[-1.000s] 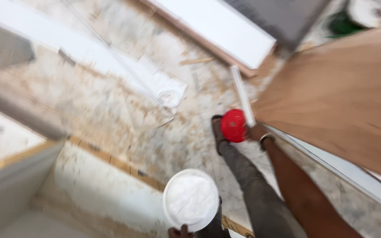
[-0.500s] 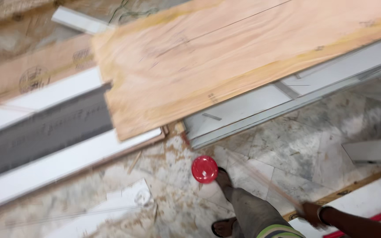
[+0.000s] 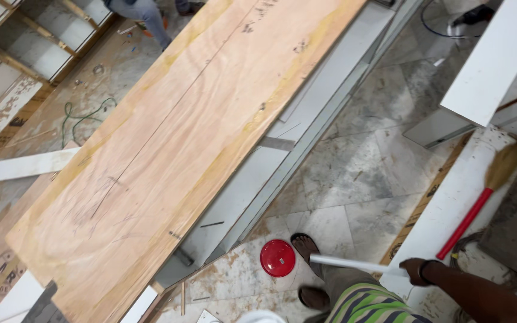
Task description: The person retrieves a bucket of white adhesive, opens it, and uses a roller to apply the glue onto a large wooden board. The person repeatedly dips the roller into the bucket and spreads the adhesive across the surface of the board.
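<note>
Gripping one end of a thin white strip (image 3: 354, 263) at the lower right of the frame, the right hand (image 3: 417, 270) is curled shut around it, just right of a round red lid (image 3: 277, 258) on the marble floor (image 3: 354, 173).

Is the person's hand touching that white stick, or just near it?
Touching. In the head view the right hand is closed around one end of the thin white strip, which sticks out toward the red lid.

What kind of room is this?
Probably a carpentry workspace in a room being fitted out: a long plywood sheet lies over white panels, and a red-handled broom rests nearby on the dusty marble floor.
</note>
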